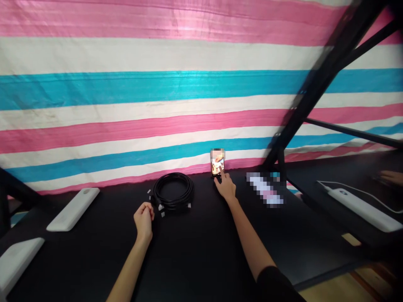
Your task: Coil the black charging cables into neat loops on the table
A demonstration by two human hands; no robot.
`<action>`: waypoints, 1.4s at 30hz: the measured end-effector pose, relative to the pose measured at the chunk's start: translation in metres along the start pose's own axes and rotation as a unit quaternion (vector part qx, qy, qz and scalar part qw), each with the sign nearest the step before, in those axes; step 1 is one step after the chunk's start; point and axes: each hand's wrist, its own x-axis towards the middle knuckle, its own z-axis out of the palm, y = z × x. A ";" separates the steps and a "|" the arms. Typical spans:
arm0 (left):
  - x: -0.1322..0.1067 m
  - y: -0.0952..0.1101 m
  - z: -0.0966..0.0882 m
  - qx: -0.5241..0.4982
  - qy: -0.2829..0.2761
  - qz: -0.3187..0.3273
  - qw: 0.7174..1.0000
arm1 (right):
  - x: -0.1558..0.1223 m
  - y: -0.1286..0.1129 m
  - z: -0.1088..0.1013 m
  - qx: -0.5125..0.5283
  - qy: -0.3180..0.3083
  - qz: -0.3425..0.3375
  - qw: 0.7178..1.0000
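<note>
A phone (217,162) stands upright at the back of the table, its screen lit and its top part blurred out. My right hand (226,186) reaches up to it, index finger stretched onto the lower screen and thumb apart, holding nothing. To the left lies a coil of black cable (174,205) with pale connector ends and small white tags around its near side. Just in front of the coil, my left hand (144,216) rests with its fingers curled into a loose fist. Nothing shows sticking out of it.
White flat boxlike devices (74,209) lie on the black table (189,260) at left. A blurred-out patterned strip (264,189) lies right of the phone. On the neighbouring table are a white power strip (362,207) and another person's hand (392,177). A black metal frame (310,98) slants up at right.
</note>
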 end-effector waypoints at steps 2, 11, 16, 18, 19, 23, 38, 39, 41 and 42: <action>0.000 0.000 0.000 0.003 0.000 0.000 1.000 | 0.000 0.001 -0.001 0.017 -0.002 0.003 1.000; -0.001 0.001 -0.001 0.009 -0.004 -0.005 1.000 | 0.002 0.006 -0.002 0.079 -0.003 0.040 0.996; -0.002 0.000 -0.001 0.010 -0.007 -0.009 1.000 | 0.000 0.003 -0.003 0.048 -0.016 0.039 0.998; -0.002 0.000 -0.001 0.011 -0.009 -0.010 1.000 | 0.000 0.001 -0.005 0.036 -0.024 0.039 0.998; -0.002 0.000 -0.001 0.011 -0.010 -0.011 1.000 | 0.000 -0.001 -0.006 0.027 -0.027 0.037 0.999; -0.003 0.000 -0.001 0.012 -0.012 -0.008 1.000 | 0.001 -0.006 -0.008 -0.022 -0.033 0.030 0.999; -0.002 0.000 -0.002 0.076 0.017 0.074 0.994 | 0.001 -0.005 -0.014 0.093 -0.002 0.087 0.992; -0.002 0.002 -0.003 0.086 0.024 0.090 0.992 | 0.001 -0.005 -0.017 0.113 0.005 0.102 0.988; -0.002 0.006 -0.005 0.105 0.038 0.121 0.986 | 0.002 -0.007 -0.024 0.146 0.014 0.120 0.982; -0.003 0.008 -0.006 0.114 0.045 0.137 0.983 | 0.003 -0.009 -0.028 0.159 0.007 0.120 0.980</action>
